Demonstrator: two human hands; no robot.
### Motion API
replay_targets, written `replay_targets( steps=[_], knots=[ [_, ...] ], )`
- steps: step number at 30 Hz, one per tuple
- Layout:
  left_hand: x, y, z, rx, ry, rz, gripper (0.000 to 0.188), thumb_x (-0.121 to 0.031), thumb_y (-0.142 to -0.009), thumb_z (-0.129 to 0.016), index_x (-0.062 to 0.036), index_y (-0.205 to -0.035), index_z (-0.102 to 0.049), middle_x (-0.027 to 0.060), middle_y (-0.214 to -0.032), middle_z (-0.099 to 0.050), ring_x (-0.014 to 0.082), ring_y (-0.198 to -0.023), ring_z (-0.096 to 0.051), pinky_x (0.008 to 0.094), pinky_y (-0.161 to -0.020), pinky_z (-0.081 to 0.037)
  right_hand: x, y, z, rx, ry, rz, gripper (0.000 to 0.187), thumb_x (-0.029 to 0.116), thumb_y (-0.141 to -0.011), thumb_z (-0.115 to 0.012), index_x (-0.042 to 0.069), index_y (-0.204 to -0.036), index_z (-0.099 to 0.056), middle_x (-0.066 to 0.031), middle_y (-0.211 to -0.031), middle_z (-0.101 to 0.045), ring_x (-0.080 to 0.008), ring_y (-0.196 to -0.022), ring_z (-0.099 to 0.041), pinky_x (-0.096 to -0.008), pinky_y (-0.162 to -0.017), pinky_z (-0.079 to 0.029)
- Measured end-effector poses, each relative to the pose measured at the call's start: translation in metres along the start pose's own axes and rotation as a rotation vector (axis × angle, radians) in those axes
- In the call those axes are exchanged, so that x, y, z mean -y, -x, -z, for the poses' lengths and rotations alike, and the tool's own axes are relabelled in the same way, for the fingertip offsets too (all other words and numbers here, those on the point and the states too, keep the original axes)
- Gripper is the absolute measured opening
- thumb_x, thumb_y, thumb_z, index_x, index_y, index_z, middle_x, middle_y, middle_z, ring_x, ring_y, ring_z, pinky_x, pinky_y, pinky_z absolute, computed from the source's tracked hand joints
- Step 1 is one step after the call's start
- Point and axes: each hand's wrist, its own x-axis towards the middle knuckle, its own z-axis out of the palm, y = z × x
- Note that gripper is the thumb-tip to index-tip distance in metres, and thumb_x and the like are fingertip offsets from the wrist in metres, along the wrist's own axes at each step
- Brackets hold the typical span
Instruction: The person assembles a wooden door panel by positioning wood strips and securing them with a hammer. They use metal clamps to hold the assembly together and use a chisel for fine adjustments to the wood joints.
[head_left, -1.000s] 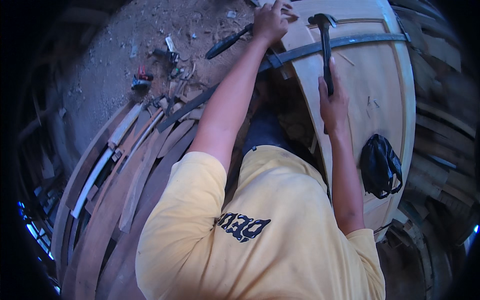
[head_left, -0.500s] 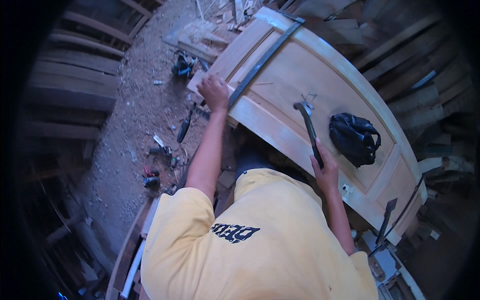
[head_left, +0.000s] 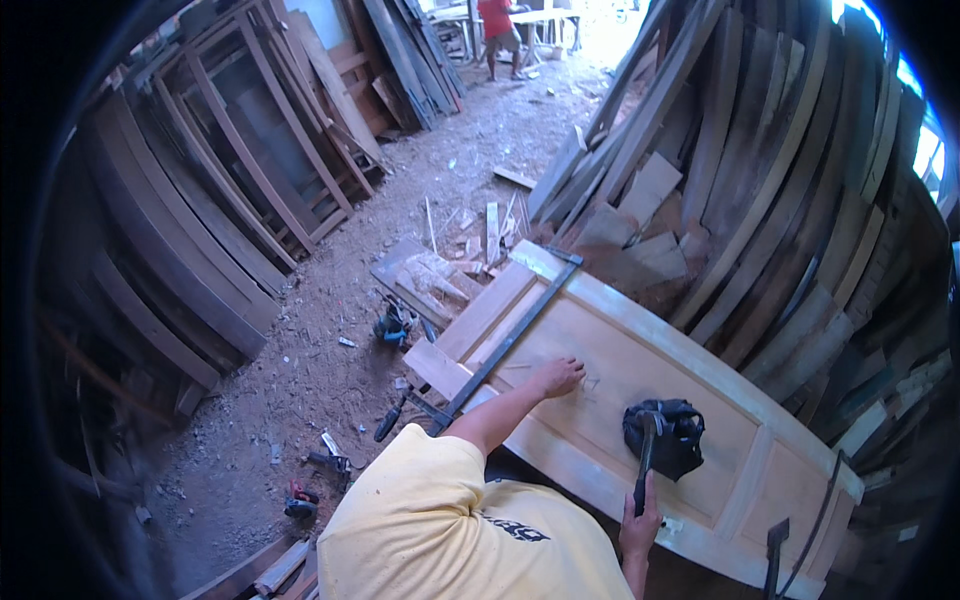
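My right hand (head_left: 640,520) is wrapped round the dark handle of a hammer (head_left: 647,462). The hammer's head overlaps a black plastic bag (head_left: 682,438) lying on the panelled wooden door (head_left: 735,490). My left hand (head_left: 560,378) reaches over the door's large panel with bent fingers, slightly apart; its thumb is hidden. Beside those fingertips lie a few thin nails (head_left: 592,384), too small to make out well. A long metal bar clamp (head_left: 515,335) crosses the door's left end, and its dark handle (head_left: 388,424) sticks out past the near edge.
Another clamp (head_left: 776,550) stands at the door's right end. Power tools (head_left: 393,326) and a red-and-black tool (head_left: 300,498) lie on the littered ground. Boards (head_left: 770,200) lean at right, wooden frames (head_left: 270,130) at left. A person in red (head_left: 497,25) stands far off.
My left hand has left the door's near-left corner and moved right, onto the panel beside the nails. The hammer has shifted from near the nails to the black bag. The view has tilted up.
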Motion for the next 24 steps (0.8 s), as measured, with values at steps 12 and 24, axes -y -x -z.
replay_targets(
  steps=[12,24],
  knots=[
    [-0.034,0.077,0.041,-0.226,0.762,0.54,0.016,-0.01,-0.081,-0.068,-0.0067,-0.096,-0.071,0.0142,-0.092,-0.068,0.0333,-0.092,-0.068,0.0438,-0.082,-0.056,0.014,-0.081,-0.042,0.167,-0.119,0.091,0.062,0.016,-0.097,-0.073,0.015,-0.156,-0.054,-0.0135,-0.083,-0.061,-0.021,-0.07,-0.06,-0.0364,-0.066,-0.05],
    [0.045,0.248,0.055,-0.888,0.465,1.289,0.025,-0.032,-0.095,-0.076,-0.008,-0.101,-0.08,0.0148,-0.096,-0.077,0.0282,-0.085,-0.072,0.0404,-0.076,-0.054,0.1,-0.131,-0.101,0.59,-0.328,0.0,0.063,0.007,-0.103,-0.068,0.015,-0.162,-0.047,0.0048,-0.073,-0.052,-0.0041,-0.054,-0.045,-0.0238,-0.049,-0.037]
  ],
)
